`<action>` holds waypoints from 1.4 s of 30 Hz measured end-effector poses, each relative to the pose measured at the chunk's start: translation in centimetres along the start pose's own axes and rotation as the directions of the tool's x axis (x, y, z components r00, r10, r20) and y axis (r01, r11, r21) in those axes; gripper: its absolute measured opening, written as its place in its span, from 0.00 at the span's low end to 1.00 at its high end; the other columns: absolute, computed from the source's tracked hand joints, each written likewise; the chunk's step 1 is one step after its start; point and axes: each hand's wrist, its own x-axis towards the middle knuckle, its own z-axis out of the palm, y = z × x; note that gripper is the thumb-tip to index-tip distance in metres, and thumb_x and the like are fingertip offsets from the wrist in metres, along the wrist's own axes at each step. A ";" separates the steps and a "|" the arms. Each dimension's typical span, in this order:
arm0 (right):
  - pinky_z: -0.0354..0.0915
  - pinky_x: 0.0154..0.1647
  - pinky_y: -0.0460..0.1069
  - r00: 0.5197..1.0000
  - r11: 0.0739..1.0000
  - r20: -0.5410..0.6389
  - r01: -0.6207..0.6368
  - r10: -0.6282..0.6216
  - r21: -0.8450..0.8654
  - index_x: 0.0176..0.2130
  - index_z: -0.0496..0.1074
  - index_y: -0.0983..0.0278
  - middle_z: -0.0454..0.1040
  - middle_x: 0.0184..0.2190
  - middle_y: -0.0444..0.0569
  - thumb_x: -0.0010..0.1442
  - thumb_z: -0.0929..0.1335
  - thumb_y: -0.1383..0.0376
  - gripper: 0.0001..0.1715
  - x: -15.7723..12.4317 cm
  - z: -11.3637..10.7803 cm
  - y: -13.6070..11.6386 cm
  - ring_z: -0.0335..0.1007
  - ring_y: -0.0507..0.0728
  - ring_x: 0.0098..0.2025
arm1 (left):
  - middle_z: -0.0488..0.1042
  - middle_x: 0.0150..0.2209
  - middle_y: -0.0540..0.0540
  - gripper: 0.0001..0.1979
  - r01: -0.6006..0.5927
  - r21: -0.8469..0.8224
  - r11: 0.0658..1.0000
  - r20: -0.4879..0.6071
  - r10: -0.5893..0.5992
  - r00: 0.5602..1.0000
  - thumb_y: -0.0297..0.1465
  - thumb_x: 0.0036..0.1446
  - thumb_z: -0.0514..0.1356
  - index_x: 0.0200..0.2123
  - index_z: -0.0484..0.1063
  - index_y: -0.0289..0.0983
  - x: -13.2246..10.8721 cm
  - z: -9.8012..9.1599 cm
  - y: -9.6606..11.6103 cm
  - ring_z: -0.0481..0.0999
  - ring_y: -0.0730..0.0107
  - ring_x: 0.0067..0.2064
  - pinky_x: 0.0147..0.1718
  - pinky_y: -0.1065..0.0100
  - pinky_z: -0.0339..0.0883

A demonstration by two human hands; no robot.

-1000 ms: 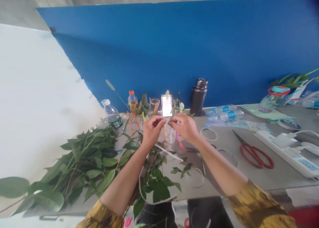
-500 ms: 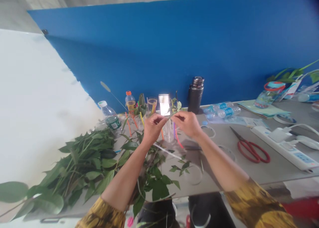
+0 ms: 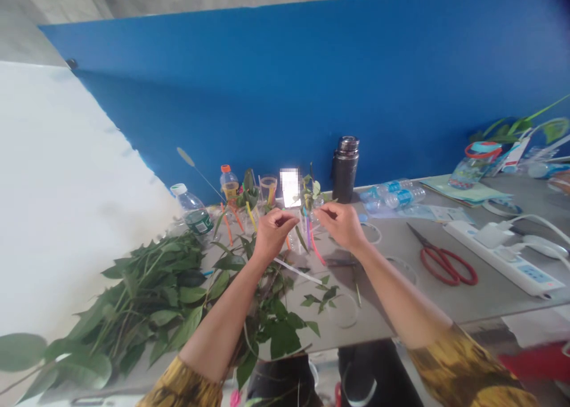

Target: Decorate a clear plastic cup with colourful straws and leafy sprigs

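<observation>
From where I sat, the fingers (image 3: 285, 218) of the left hand (image 3: 272, 236) were curled into a tight pinch, and those of the right hand (image 3: 341, 226) were bent loosely, tips pointing left; I could not tell whether either hand gripped anything thin. The hands stood apart, not touching. Between them, just beyond the right fingertips and nearer to them than to the left, a small leafy sprig (image 3: 312, 192) stood upright, its long axis vertical, its soft green leaves rising from a clear plastic bottle (image 3: 299, 241). Thin pink and purple straws (image 3: 315, 250) hung from that glossy bottle. A flat white strip (image 3: 296, 270) lay below the left wrist, across cut sprigs (image 3: 271, 312). Further left sat a heap of long-leaved branches (image 3: 146, 282). To the right, on the grey desk (image 3: 445, 306), lay red-handled scissors (image 3: 443, 264) and a white power strip (image 3: 499, 256). A dark steel thermos (image 3: 345, 168) stood against the blue board (image 3: 285, 86).
</observation>
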 end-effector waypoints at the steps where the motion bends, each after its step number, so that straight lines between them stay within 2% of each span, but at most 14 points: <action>1: 0.55 0.28 0.46 1.000 1.000 0.004 0.001 -0.001 0.002 0.25 0.73 0.65 0.66 0.19 0.41 0.61 0.68 0.55 0.19 -0.1 0.0 0.2 0.60 0.51 0.25 | 0.74 0.26 0.49 0.08 -0.003 0.004 1.000 0.003 0.003 1.000 0.36 0.52 0.68 0.27 0.81 0.37 0.0 0.0 0.0 0.68 0.71 0.28 0.30 0.68 0.61; 6: 0.56 0.28 0.46 1.000 1.000 -0.011 -0.012 0.012 0.018 0.25 0.73 0.65 0.66 0.19 0.41 0.60 0.68 0.54 0.20 -0.1 0.3 1.0 0.59 0.51 0.24 | 0.77 0.28 0.48 0.09 0.023 -0.012 1.000 -0.021 -0.024 0.999 0.37 0.53 0.68 0.31 0.81 0.37 -0.1 -0.4 0.6 0.70 0.70 0.30 0.32 0.68 0.64; 12: 0.54 0.26 0.46 1.000 1.000 -0.027 -0.006 0.006 0.003 0.21 0.68 0.64 0.64 0.17 0.42 0.61 0.66 0.51 0.25 -0.3 0.3 1.6 0.59 0.51 0.23 | 0.73 0.25 0.51 0.12 0.091 -0.065 0.994 -0.184 -0.101 0.978 0.40 0.57 0.63 0.33 0.79 0.37 -0.3 -2.9 2.0 0.68 0.74 0.26 0.27 0.71 0.62; 14: 0.53 0.25 0.47 0.997 1.000 0.074 0.001 0.001 -0.027 0.19 0.66 0.64 0.63 0.16 0.42 0.63 0.65 0.50 0.28 -0.3 0.0 1.8 0.57 0.51 0.22 | 0.72 0.24 0.51 0.14 0.162 -0.075 0.984 -0.192 -0.174 0.966 0.41 0.57 0.63 0.31 0.78 0.36 -0.6 -4.3 2.0 0.67 0.74 0.24 0.24 0.72 0.60; 15: 0.52 0.25 0.47 0.985 0.999 0.175 0.004 0.004 -0.048 0.19 0.67 0.64 0.64 0.16 0.42 0.63 0.65 0.50 0.28 -0.3 -0.2 1.9 0.57 0.51 0.22 | 0.72 0.23 0.50 0.14 0.202 -0.056 0.978 -0.157 -0.208 0.965 0.42 0.56 0.63 0.30 0.78 0.36 -0.8 -5.0 1.8 0.68 0.73 0.23 0.23 0.72 0.60; 17: 0.52 0.26 0.46 0.895 0.992 0.444 0.023 0.034 -0.123 0.19 0.69 0.64 0.67 0.16 0.43 0.62 0.66 0.51 0.27 -0.3 -0.3 2.1 0.59 0.51 0.22 | 0.74 0.23 0.49 0.13 0.273 0.042 0.961 -0.018 -0.273 0.962 0.41 0.54 0.64 0.28 0.77 0.36 -1.2 -6.1 1.2 0.70 0.71 0.23 0.22 0.71 0.61; 19: 0.53 0.27 0.47 0.733 0.969 0.672 0.078 0.104 -0.235 0.21 0.74 0.64 0.71 0.18 0.44 0.59 0.69 0.53 0.22 -0.4 -0.1 2.1 0.63 0.52 0.24 | 0.77 0.23 0.47 0.10 0.289 0.179 0.940 0.141 -0.315 0.938 0.38 0.52 0.64 0.27 0.78 0.37 -1.6 -6.8 0.2 0.73 0.67 0.25 0.25 0.69 0.65; 20: 0.54 0.27 0.47 0.662 0.949 0.736 0.122 0.141 -0.291 0.23 0.76 0.64 0.74 0.20 0.45 0.58 0.71 0.54 0.19 -0.5 0.1 2.0 0.65 0.52 0.25 | 0.78 0.24 0.47 0.08 0.263 0.249 0.932 0.203 -0.316 0.927 0.36 0.52 0.64 0.28 0.78 0.37 -1.8 -6.9 -0.3 0.74 0.66 0.26 0.26 0.68 0.66; 22: 0.54 0.28 0.47 0.582 0.901 0.788 0.206 0.200 -0.381 0.27 0.80 0.62 0.78 0.25 0.47 0.55 0.72 0.55 0.14 -0.9 0.7 1.5 0.69 0.55 0.27 | 0.79 0.25 0.47 0.06 0.178 0.382 0.907 0.294 -0.302 0.907 0.32 0.52 0.62 0.28 0.79 0.38 -2.1 -6.6 -1.3 0.75 0.64 0.27 0.30 0.67 0.66; 26: 0.54 0.28 0.48 0.521 0.838 0.806 0.277 0.280 -0.470 0.33 0.84 0.61 0.82 0.30 0.51 0.52 0.75 0.53 0.15 -1.8 1.9 0.4 0.73 0.58 0.30 | 0.81 0.30 0.43 0.08 0.036 0.581 0.813 0.414 -0.334 0.847 0.24 0.50 0.60 0.28 0.80 0.38 -2.6 -5.4 -3.0 0.78 0.58 0.35 0.38 0.64 0.66; 30: 0.53 0.28 0.48 0.486 0.787 0.816 0.347 0.314 -0.510 0.35 0.84 0.61 0.83 0.32 0.53 0.50 0.77 0.53 0.16 -2.5 2.9 0.3 0.76 0.60 0.33 | 0.82 0.38 0.38 0.08 -0.015 0.673 0.739 0.417 -0.363 0.833 0.23 0.49 0.62 0.32 0.81 0.37 -2.7 -5.2 -4.2 0.80 0.51 0.43 0.43 0.62 0.66; 33: 0.52 0.27 0.48 0.444 0.791 0.842 0.375 0.305 -0.484 0.36 0.84 0.61 0.83 0.32 0.52 0.52 0.75 0.58 0.12 -2.7 3.1 0.6 0.76 0.60 0.34 | 0.82 0.37 0.38 0.08 -0.025 0.697 0.716 0.433 -0.393 0.811 0.22 0.48 0.63 0.30 0.80 0.38 -2.7 -5.5 -4.6 0.80 0.52 0.43 0.42 0.63 0.66; 37: 0.51 0.26 0.48 0.422 0.817 0.850 0.336 0.314 -0.468 0.34 0.83 0.62 0.81 0.29 0.50 0.51 0.74 0.60 0.10 -2.4 2.9 1.0 0.73 0.57 0.30 | 0.81 0.34 0.40 0.07 -0.015 0.706 0.708 0.446 -0.429 0.786 0.22 0.47 0.62 0.26 0.79 0.38 -2.7 -5.6 -4.5 0.79 0.53 0.41 0.40 0.63 0.66; 42: 0.54 0.25 0.46 0.274 0.936 0.931 0.188 0.240 -0.297 0.29 0.81 0.63 0.78 0.25 0.45 0.52 0.74 0.58 0.11 -1.9 2.6 1.7 0.69 0.53 0.27 | 0.81 0.36 0.37 0.10 -0.022 0.795 0.607 0.362 -0.444 0.820 0.19 0.47 0.58 0.26 0.77 0.37 -2.4 -5.9 -3.7 0.79 0.54 0.41 0.40 0.64 0.66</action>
